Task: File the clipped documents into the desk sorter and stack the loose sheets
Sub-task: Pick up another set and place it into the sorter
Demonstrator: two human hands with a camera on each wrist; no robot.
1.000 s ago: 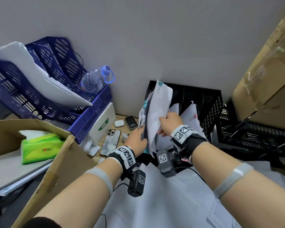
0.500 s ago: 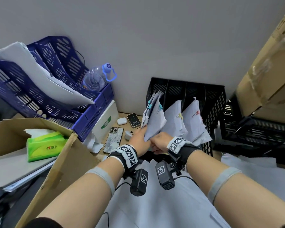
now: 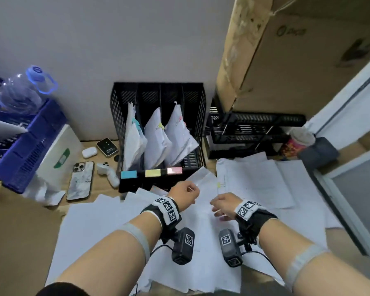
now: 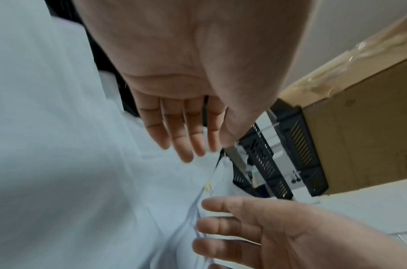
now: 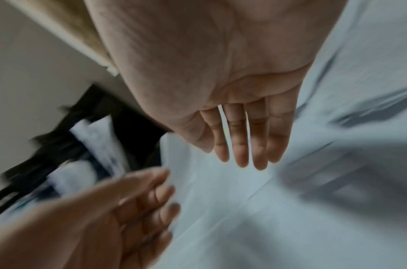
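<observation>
Both hands have come down from the black mesh desk sorter (image 3: 158,133), leaving the clipped documents (image 3: 135,135) filed there. Left hand (image 3: 183,194) and right hand (image 3: 222,205), fingers relaxed and empty, hover over blurred loose sheets (image 3: 254,180) on the desk.

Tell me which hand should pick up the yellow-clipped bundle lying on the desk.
Right. The yellow clip lies just beyond the right hand, whose fingers are straight and empty. The left hand is empty too but sits farther left.

The desk sorter (image 5: 87,151) is motion-blurred — the water bottle (image 3: 19,92) cut off left.
</observation>
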